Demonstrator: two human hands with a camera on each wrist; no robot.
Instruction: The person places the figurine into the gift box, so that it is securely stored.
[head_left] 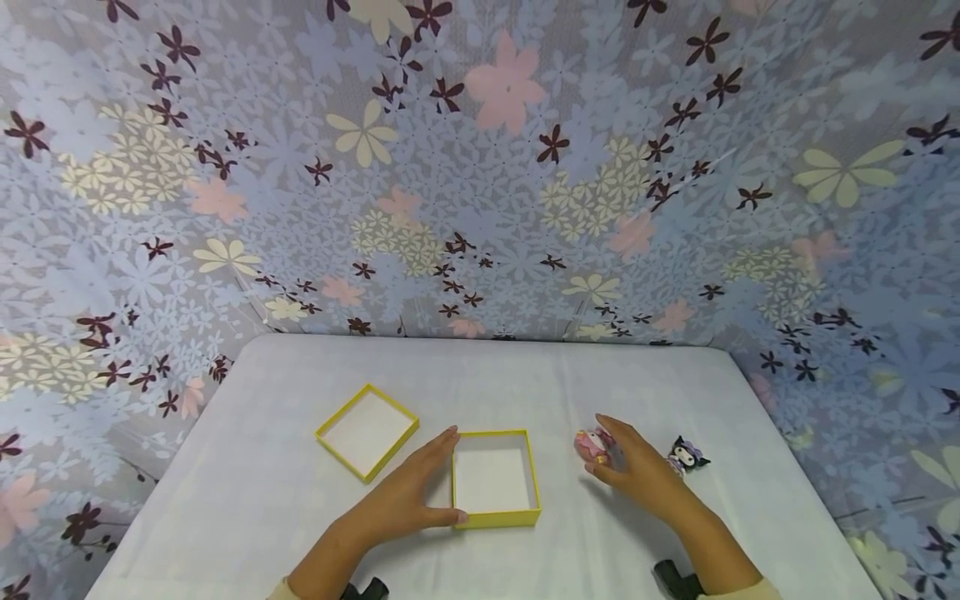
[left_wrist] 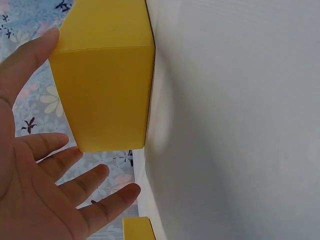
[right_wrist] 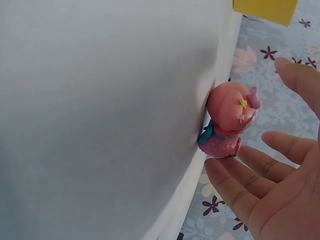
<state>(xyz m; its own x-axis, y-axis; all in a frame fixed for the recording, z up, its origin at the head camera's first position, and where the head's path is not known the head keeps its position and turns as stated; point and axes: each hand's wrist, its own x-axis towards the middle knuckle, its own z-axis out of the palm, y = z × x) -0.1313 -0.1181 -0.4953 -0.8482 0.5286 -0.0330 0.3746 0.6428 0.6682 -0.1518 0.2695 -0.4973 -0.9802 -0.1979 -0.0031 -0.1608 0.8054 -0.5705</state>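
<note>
My left hand (head_left: 405, 500) (left_wrist: 45, 190) is spread along the left side of an uncovered yellow box (head_left: 501, 518) (left_wrist: 102, 97) with a white inside. Its thumb meets the near corner, and the fingers reach towards the far corner. Over on the right, my right hand (head_left: 641, 471) (right_wrist: 272, 187) reaches around a small pink figurine (head_left: 592, 447) (right_wrist: 231, 107), fingers and thumb apart. In the right wrist view this figurine lies on the white cloth with a teal bow at its back, and the fingertips are right by its base.
A shallow yellow-edged tray or lid (head_left: 367, 433) lies turned at an angle, left of the box. Beyond the right hand is a black-and-white figurine (head_left: 686, 455), partly covered by that hand. Flower-patterned fabric (head_left: 480, 208) rises behind the white-covered table (head_left: 247, 500).
</note>
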